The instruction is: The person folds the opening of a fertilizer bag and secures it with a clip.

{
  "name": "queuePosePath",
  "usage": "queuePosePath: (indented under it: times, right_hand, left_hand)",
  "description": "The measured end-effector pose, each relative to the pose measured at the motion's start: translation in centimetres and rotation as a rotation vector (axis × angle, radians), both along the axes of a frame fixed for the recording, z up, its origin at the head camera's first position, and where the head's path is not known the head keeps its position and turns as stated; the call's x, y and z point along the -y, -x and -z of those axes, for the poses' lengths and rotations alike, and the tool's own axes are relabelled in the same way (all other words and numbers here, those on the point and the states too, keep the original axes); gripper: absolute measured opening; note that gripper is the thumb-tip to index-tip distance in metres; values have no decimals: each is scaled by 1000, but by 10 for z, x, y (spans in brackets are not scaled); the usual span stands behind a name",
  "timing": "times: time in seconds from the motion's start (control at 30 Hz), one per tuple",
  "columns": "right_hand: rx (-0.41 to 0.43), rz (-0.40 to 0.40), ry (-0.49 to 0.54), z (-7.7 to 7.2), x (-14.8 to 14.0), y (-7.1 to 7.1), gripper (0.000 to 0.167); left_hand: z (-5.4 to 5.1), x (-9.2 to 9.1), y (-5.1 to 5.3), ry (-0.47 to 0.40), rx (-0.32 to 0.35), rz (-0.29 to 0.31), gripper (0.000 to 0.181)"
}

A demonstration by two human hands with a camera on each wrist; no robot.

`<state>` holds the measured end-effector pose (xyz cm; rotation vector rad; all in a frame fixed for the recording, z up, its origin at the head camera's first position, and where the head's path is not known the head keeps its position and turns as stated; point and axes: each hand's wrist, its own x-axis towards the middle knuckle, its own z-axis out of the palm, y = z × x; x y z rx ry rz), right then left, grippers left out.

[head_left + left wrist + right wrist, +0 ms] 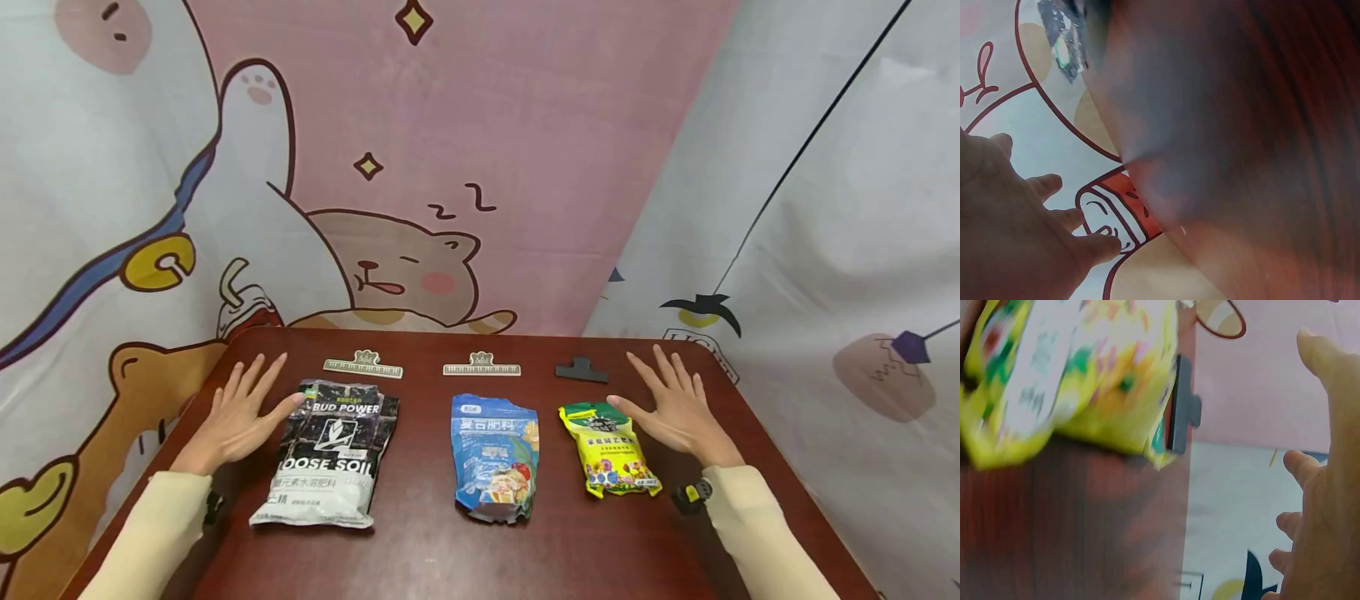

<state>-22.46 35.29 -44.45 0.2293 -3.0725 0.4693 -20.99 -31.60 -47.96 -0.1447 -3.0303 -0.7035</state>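
Note:
My left hand (238,419) is spread with fingers straight, beside a black and white loose soil bag (330,454); its thumb reaches the bag's upper left edge, and I cannot tell if they touch. My right hand (675,406) is spread too, holding nothing, its thumb close to a small yellow and green fertilizer packet (613,452). Between these lies a blue fertilizer pouch (495,458). Behind the bags sit two pale clips with ruler-like bars, a left clip (363,364) and a middle clip (482,365), plus a black clip (581,370) on the right.
Everything lies on a dark red-brown wooden table (420,558). A cartoon-printed cloth (525,167) hangs behind the table's far edge and along both sides. Each wrist wears a dark strap; a small device (692,496) shows on the right one.

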Motion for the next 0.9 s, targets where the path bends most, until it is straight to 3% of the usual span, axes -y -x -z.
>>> queuePosePath:
  times: [0.3, 0.43, 0.9]
  right_hand:
    - [19, -47, 26, -5, 29, 4, 91]
    - [40, -63, 37, -8, 42, 4, 90]
    - [78, -131, 149, -19, 93, 2, 88]
  left_hand:
    - [-3, -4, -1, -113, 62, 10, 83]
    - [-6, -4, -2, -198, 78, 30, 81]
    - [-14, 2, -7, -500, 231, 20, 75]
